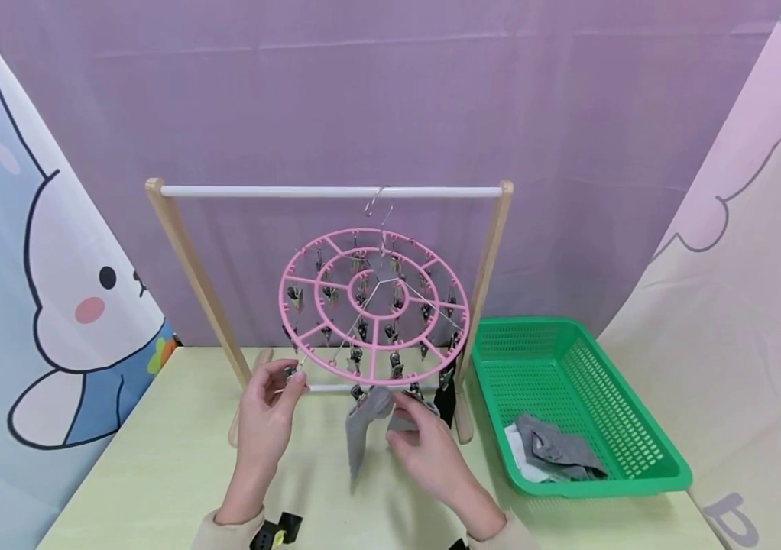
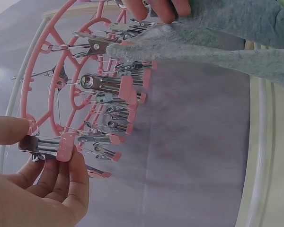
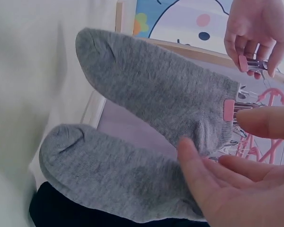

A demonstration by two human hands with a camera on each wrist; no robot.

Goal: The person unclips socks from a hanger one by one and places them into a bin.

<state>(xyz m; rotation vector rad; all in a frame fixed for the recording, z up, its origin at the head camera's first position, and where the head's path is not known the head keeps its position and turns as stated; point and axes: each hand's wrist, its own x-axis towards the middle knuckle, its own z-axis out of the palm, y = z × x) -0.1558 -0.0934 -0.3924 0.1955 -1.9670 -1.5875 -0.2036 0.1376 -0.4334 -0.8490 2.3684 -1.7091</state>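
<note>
1. The room is being closed off by a mauve backdrop [image 1: 335, 114], and a cartoon-printed panel [image 1: 88, 305] is standing at the left.
2. A pale yellow-green counter [image 1: 157, 458] is carrying the whole set-up.
3. On it a rack [image 1: 198, 263] with wooden posts is standing, its white rail [image 1: 260, 192] being used to carry a hook.
4. At the right, a green basket [image 1: 624, 486] is holding grey cloth [image 1: 559, 451] and white cloth [image 1: 524, 458].
5. From the rail a round pink hanger [image 1: 375, 334] is hanging, tilted, with many clips being carried below its rings.
6. The right hand [image 1: 432, 451] is being held at the cuffs, fingers fairly straight and thumb apart (no firm grip is showing). By the left hand [image 1: 268, 416], thumb and fingers bent, a clip at the hanger's edge is being pinched.
7. One grey sock [image 3: 156, 80] is hanging below the hanger, toe down; a second grey sock [image 3: 104, 170] is hanging beside it, its cuff being hidden by the right hand. A dark item [image 1: 445, 401] is hanging near the right post.
8. The first sock's cuff is being gripped by a pink-tipped clip [image 3: 228, 109]; no cloth is showing in the left hand's clip [image 2: 49, 147]. Sock-clipping seems to be the step in hand; the next move is probably calling for a check of the cuff's hold, without tugging.
</note>
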